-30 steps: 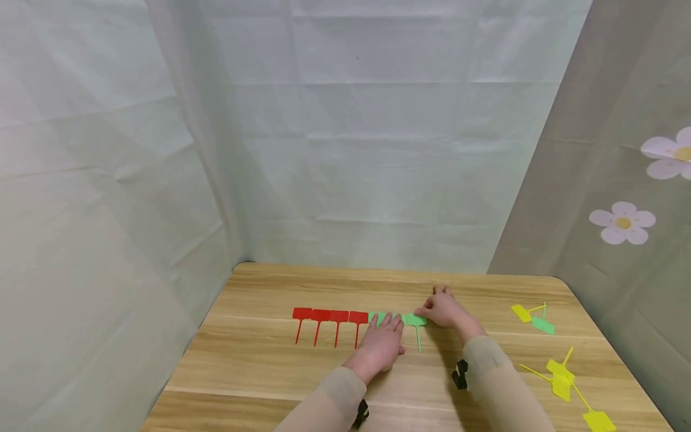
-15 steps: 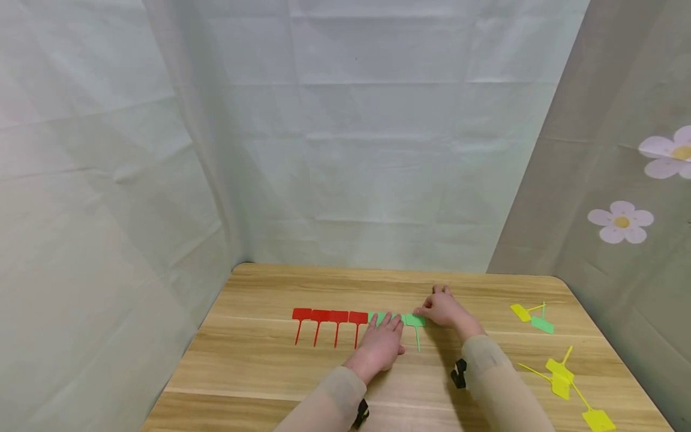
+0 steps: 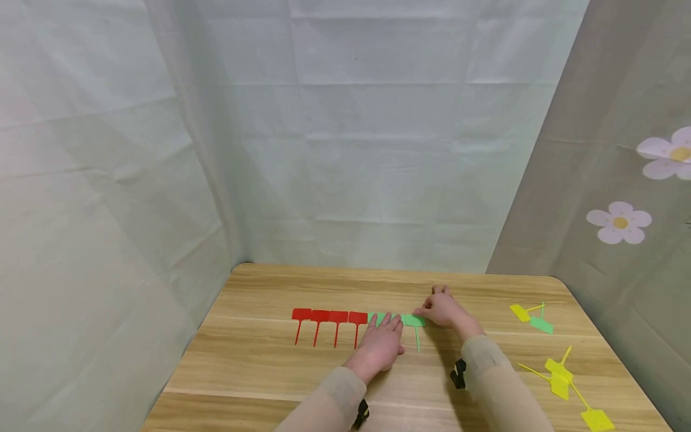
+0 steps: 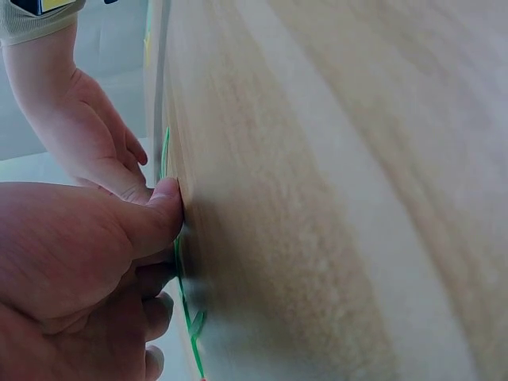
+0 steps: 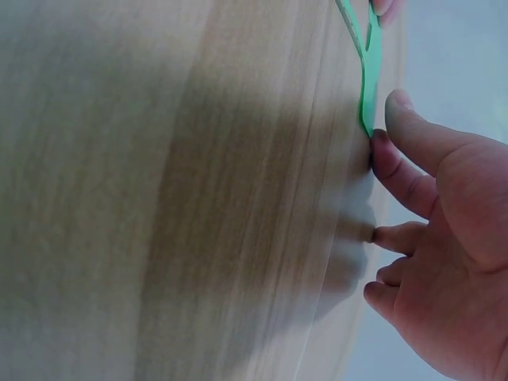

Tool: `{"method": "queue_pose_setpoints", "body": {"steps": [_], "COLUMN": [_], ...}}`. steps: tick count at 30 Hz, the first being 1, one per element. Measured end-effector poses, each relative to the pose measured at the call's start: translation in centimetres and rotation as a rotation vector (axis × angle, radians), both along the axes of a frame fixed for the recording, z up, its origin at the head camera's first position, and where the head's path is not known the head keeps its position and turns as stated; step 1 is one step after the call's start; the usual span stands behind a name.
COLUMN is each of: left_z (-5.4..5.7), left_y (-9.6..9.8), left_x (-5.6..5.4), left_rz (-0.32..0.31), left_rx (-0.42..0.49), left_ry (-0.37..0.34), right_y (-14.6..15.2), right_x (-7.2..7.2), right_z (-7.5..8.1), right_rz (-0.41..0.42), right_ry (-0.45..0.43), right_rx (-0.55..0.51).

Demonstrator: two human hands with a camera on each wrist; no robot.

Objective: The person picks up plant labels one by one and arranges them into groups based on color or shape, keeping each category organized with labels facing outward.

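Lying under the straight, spread fingers of the left grip [image 3: 380,348], green tags [image 3: 380,316] are partly hidden on the bench [image 3: 259,372]. The end green tag [image 3: 415,321] is touched at its edge by the right grip [image 3: 444,309], its thumb and finger kept slightly apart. Red tags [image 3: 338,316] are lined up left of the left grip; yellow tags [image 3: 598,419] are scattered right of the right grip.

Since a second ago the head view swings very slightly toward 3 o'clock, so the lower flower [image 3: 620,222] at 3 o'clock and the upper flower [image 3: 664,155] just above it sit a trace nearer 9 o'clock in the frame. At 4 o'clock the loose green tag [image 3: 541,324] and the lowest yellow tag [image 3: 597,419] show the same tiny drift, apparently from the camera's turn.
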State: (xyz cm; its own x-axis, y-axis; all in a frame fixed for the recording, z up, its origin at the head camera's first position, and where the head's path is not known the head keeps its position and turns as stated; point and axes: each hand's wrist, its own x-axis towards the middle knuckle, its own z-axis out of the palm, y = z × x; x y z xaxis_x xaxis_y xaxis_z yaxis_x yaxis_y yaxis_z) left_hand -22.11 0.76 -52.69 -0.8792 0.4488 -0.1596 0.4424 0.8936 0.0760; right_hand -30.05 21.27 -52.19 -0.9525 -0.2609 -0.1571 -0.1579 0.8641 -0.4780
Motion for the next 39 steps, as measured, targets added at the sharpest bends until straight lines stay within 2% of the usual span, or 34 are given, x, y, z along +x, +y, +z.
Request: {"method": "queue_pose_setpoints", "body": {"steps": [9, 16, 27, 39], "left_z": [0.1, 0.1, 0.6, 0.1], "left_y": [0.0, 0.0, 0.0, -0.1], "left_x": [0.0, 0.2, 0.3, 0.2], "left_rz": [0.001, 0.0, -0.003, -0.009], "left_rx": [-0.006, -0.018, -0.022, 0.009], "left_ry": [-0.003, 0.0, 0.005, 0.015], "right_y": [0.0, 0.2, 1.0, 5.4], "right_x": [0.1, 0.4, 0.9, 2.8], "right_z": [-0.1, 0.0, 0.5, 1.5], "right_rz": [0.001, -0.013, -0.039, -0.145], "right_ry": [0.008, 0.011, 0.064, 0.115], "right_rx": [0.004, -0.034, -0.069, -0.126]}}
